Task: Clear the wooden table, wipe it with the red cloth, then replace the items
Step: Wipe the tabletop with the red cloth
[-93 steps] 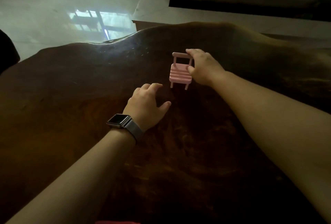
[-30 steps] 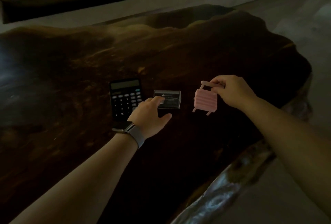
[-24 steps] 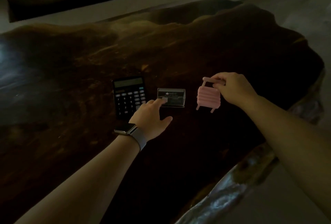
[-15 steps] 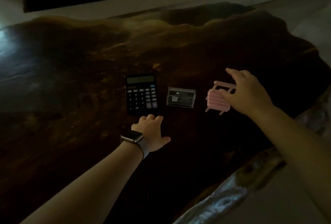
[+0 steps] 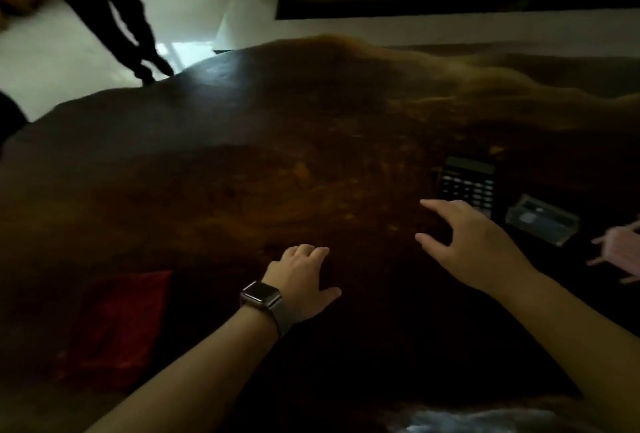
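- Pink mini chair (image 5: 620, 254) cut off at wooden table's (image 5: 242, 162) right edge
- red cloth (image 5: 117, 325) barely visible in the dark
- left hand (image 5: 301, 282) and right hand (image 5: 474, 242) both empty, fingers spread
- calculator (image 5: 465, 183) blurry

My arms are bare, without sleeves. On my left wrist I wear a watch (image 5: 260, 295) with square dark face and grey band.
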### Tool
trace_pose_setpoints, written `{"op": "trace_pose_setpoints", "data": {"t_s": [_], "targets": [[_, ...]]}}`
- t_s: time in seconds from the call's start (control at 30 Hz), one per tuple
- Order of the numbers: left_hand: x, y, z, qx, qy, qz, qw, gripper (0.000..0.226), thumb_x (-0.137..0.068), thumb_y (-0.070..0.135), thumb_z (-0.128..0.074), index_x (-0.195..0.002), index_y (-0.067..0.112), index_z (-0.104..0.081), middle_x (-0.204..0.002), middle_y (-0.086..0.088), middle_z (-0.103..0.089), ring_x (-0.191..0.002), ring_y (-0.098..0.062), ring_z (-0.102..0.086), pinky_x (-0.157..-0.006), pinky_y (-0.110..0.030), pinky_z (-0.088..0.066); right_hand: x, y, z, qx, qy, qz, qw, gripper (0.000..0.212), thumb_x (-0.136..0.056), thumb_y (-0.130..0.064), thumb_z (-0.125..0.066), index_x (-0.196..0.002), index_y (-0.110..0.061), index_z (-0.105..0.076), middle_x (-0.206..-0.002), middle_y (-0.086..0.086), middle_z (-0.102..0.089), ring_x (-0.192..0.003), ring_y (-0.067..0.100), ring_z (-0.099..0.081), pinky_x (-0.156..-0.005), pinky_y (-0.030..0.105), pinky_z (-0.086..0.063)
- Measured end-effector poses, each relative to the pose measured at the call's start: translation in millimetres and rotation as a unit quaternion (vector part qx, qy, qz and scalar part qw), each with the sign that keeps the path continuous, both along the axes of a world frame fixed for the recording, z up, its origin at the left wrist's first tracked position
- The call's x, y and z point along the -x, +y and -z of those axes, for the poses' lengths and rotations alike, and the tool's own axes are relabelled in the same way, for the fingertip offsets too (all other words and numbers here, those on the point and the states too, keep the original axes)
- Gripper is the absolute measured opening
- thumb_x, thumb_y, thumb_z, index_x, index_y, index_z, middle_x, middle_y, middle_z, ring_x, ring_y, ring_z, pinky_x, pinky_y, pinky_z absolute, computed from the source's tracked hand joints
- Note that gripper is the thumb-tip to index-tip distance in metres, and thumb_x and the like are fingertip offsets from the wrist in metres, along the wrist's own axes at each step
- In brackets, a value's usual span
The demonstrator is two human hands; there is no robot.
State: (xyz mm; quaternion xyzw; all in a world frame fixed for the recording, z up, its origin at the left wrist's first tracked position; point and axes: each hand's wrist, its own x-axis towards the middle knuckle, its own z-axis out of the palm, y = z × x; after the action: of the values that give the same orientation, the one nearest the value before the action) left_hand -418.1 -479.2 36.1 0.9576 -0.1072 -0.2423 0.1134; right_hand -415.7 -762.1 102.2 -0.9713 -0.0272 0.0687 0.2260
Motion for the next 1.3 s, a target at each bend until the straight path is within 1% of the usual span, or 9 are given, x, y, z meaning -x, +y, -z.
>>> {"op": "trace_pose_setpoints", "data": {"t_s": [0.13,0.43,0.57,0.67,0.8,1.03,1.1,1.23,1.3], "targets": [[27,118,-19,0.012,-0.043,-0.075,0.996,0.08,-0.081,0.063,-0.061,-0.148,0.034,-0.029,-0.151,0.004,-0.037,-0.137,-0.022,-0.036,-0.1,-0.044,-0.044,1,112,-4,-0.007,-0.001,-0.069,0.998,0.063,-0.092,-0.045,-0.068,-0.148,-0.033,-0.043,-0.139,-0.002,-0.053,-0.114,0.011,-0.053,-0.084,0.029,-0.046],[57,327,-33,0.051,-0.1,-0.144,0.983,0.077,-0.082,0.059,-0.061,-0.147,0.027,-0.035,-0.145,-0.001,-0.044,-0.132,-0.025,-0.041,-0.098,-0.05,-0.047,20,352,3,-0.017,0.009,-0.129,0.991,0.062,-0.09,-0.046,-0.068,-0.146,-0.036,-0.042,-0.134,-0.006,-0.054,-0.108,0.005,-0.051,-0.077,0.021,-0.043],[66,390,-31,0.072,-0.097,-0.144,0.982,0.075,-0.082,0.059,-0.061,-0.145,0.027,-0.037,-0.142,0.0,-0.047,-0.129,-0.025,-0.044,-0.097,-0.048,-0.048,36,437,18,-0.011,0.024,-0.122,0.992,0.06,-0.09,-0.048,-0.067,-0.144,-0.036,-0.044,-0.137,-0.007,-0.052,-0.112,0.008,-0.055,-0.081,0.023,-0.044],[73,429,-23,0.085,-0.081,-0.143,0.983,0.074,-0.081,0.059,-0.061,-0.144,0.028,-0.038,-0.139,0.0,-0.048,-0.127,-0.024,-0.045,-0.097,-0.047,-0.048,46,489,27,-0.015,0.054,-0.113,0.992,0.063,-0.091,-0.049,-0.066,-0.147,-0.033,-0.042,-0.142,-0.005,-0.049,-0.122,0.013,-0.052,-0.09,0.03,-0.049],[85,461,-14,0.095,-0.061,-0.144,0.983,0.075,-0.081,0.059,-0.061,-0.145,0.028,-0.037,-0.14,0.001,-0.048,-0.127,-0.023,-0.045,-0.097,-0.044,-0.048,60,537,40,0.011,0.093,-0.075,0.993,0.07,-0.092,-0.051,-0.063,-0.152,-0.029,-0.035,-0.154,-0.001,-0.039,-0.137,0.02,-0.041,-0.103,0.041,-0.047],[109,490,-6,0.101,-0.028,-0.167,0.98,0.072,-0.083,0.058,-0.06,-0.145,0.03,-0.036,-0.138,0.004,-0.047,-0.126,-0.019,-0.045,-0.098,-0.042,-0.048,90,592,70,0.098,0.18,0.048,0.978,0.087,-0.085,-0.071,-0.053,-0.153,-0.02,-0.031,-0.156,0.009,-0.034,-0.138,0.033,-0.035,-0.105,0.047,-0.042],[114,493,-2,0.103,-0.016,-0.177,0.979,0.07,-0.084,0.057,-0.06,-0.144,0.03,-0.037,-0.137,0.005,-0.048,-0.124,-0.017,-0.045,-0.098,-0.039,-0.048,95,597,78,0.125,0.201,0.06,0.97,0.082,-0.088,-0.073,-0.044,-0.152,-0.023,-0.033,-0.16,0.014,-0.029,-0.141,0.037,-0.03,-0.106,0.052,-0.039],[118,493,6,0.098,0.005,-0.192,0.976,0.068,-0.085,0.056,-0.061,-0.143,0.03,-0.039,-0.137,0.004,-0.048,-0.124,-0.018,-0.045,-0.098,-0.036,-0.047,89,583,85,0.118,0.154,0.052,0.98,0.043,-0.099,-0.042,-0.038,-0.137,-0.03,-0.052,-0.166,0.019,-0.013,-0.15,0.043,-0.007,-0.118,0.062,-0.016],[114,487,9,0.091,0.018,-0.195,0.976,0.068,-0.084,0.055,-0.061,-0.143,0.029,-0.04,-0.137,0.003,-0.049,-0.124,-0.019,-0.046,-0.099,-0.037,-0.047,79,568,87,0.123,0.146,0.022,0.981,0.037,-0.096,-0.025,-0.043,-0.132,-0.03,-0.054,-0.167,0.02,-0.007,-0.15,0.046,0.0,-0.118,0.065,-0.011]]}}
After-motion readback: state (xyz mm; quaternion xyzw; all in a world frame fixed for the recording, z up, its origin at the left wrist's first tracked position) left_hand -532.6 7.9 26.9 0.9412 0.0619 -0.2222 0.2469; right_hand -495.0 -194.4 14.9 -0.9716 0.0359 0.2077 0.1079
